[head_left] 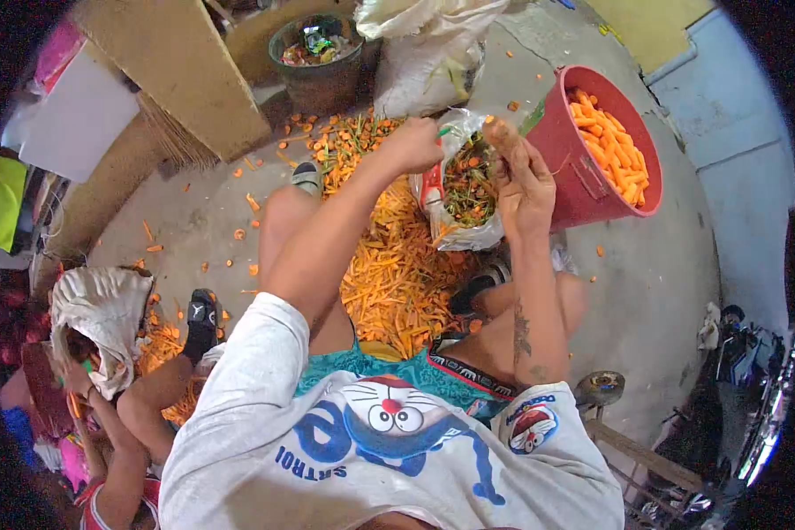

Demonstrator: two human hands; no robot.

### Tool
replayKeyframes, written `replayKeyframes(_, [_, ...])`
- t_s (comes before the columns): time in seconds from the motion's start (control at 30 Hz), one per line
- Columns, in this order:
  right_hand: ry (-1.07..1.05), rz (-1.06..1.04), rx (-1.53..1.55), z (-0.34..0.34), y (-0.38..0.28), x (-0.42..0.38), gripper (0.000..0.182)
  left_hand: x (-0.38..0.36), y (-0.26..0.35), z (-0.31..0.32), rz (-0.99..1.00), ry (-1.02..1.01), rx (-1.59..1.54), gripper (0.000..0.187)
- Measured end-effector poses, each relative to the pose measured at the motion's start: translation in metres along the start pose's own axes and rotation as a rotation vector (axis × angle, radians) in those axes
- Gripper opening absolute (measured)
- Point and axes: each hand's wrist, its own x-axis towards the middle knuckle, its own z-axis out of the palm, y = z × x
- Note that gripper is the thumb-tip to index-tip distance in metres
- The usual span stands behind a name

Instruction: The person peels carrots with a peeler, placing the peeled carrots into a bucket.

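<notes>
My left hand (415, 146) is closed around a tool with a green handle (444, 132); its blade is too small to make out. In my right hand (526, 181) is a carrot (501, 132), brownish on its skin with an orange end, raised between thumb and fingers. Below and between both hands stands an open plastic bag (468, 237) holding carrot ends and green stem pieces. A red bucket (583, 181), tilted beside my right hand, holds many peeled carrots (609, 146). Orange carrot peelings (397, 274) lie heaped between my legs.
Carrot ends and green stems (349, 141) litter the floor ahead. A dark bin (322, 84) and a white sack (428, 71) stand at the back. At lower left, a co-worker's hand (78, 380) is beside a pale sack (102, 305). A wooden bench (645, 455) is at lower right.
</notes>
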Motion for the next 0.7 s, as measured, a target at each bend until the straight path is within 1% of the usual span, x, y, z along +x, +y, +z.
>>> replayKeyframes(0.07, [-0.217,-0.057,0.043,-0.008,-0.018,0.005,0.032,-0.022,0.043,-0.044,-0.165,0.131,-0.332,0.036])
replayKeyframes(0.1, [-0.015,0.029,0.224,-0.019,-0.019,0.011,0.032,-0.026,0.046,-0.050,-0.068,0.193,-0.422,0.034])
replayKeyframes(0.13, [0.003,0.012,0.235,-0.034,-0.020,0.017,0.032,-0.028,0.046,-0.059,-0.051,0.172,-0.415,0.034])
replayKeyframes(0.2, [0.082,0.235,0.269,-0.060,-0.022,0.022,0.028,-0.033,0.049,-0.077,-0.067,0.326,-0.618,0.026])
replayKeyframes(0.23, [0.181,0.223,0.198,-0.058,-0.020,0.023,0.029,-0.033,0.052,-0.087,-0.060,0.359,-0.724,0.022])
replayKeyframes(0.27, [0.187,0.238,0.200,-0.062,-0.019,0.017,0.029,-0.034,0.054,-0.099,-0.058,0.404,-0.828,0.018])
replayKeyframes(0.3, [0.111,0.209,0.109,-0.062,-0.018,0.016,0.029,-0.035,0.053,-0.111,-0.131,0.307,-0.898,0.015])
replayKeyframes(0.33, [0.032,0.169,0.020,-0.061,-0.017,0.019,0.030,-0.035,0.056,-0.117,-0.128,0.314,-0.890,0.015])
replayKeyframes(0.37, [0.110,0.092,-0.029,-0.058,-0.008,0.018,0.030,-0.034,0.061,-0.119,-0.089,0.342,-0.987,0.015])
replayKeyframes(0.4, [0.109,0.088,-0.031,-0.052,-0.005,0.015,0.030,-0.031,0.063,-0.117,-0.051,0.367,-1.090,0.015])
replayKeyframes(0.47, [0.194,0.185,0.008,-0.044,-0.003,0.006,0.029,-0.020,0.060,-0.103,-0.083,0.341,-1.067,0.018])
replayKeyframes(0.5, [0.103,0.205,-0.012,-0.047,0.000,0.002,0.028,-0.013,0.065,-0.092,-0.055,0.353,-0.986,0.019])
replayKeyframes(0.53, [0.110,0.245,-0.038,-0.048,0.004,-0.007,0.028,-0.014,0.074,-0.082,-0.037,0.369,-0.907,0.021])
replayKeyframes(0.6, [0.090,0.238,0.028,-0.039,0.010,-0.008,0.028,-0.014,0.095,-0.077,0.145,0.358,-0.907,0.024])
replayKeyframes(0.63, [0.002,0.254,0.045,-0.030,0.007,-0.009,0.027,-0.019,0.104,-0.075,0.109,0.436,-0.691,0.022])
replayKeyframes(0.67, [-0.010,0.265,0.039,-0.021,0.006,-0.011,0.027,-0.018,0.094,-0.075,0.097,0.451,-0.690,0.022])
replayKeyframes(0.7, [0.031,0.232,0.027,0.000,-0.002,-0.019,0.028,-0.011,0.078,-0.073,0.071,0.459,-0.792,0.021])
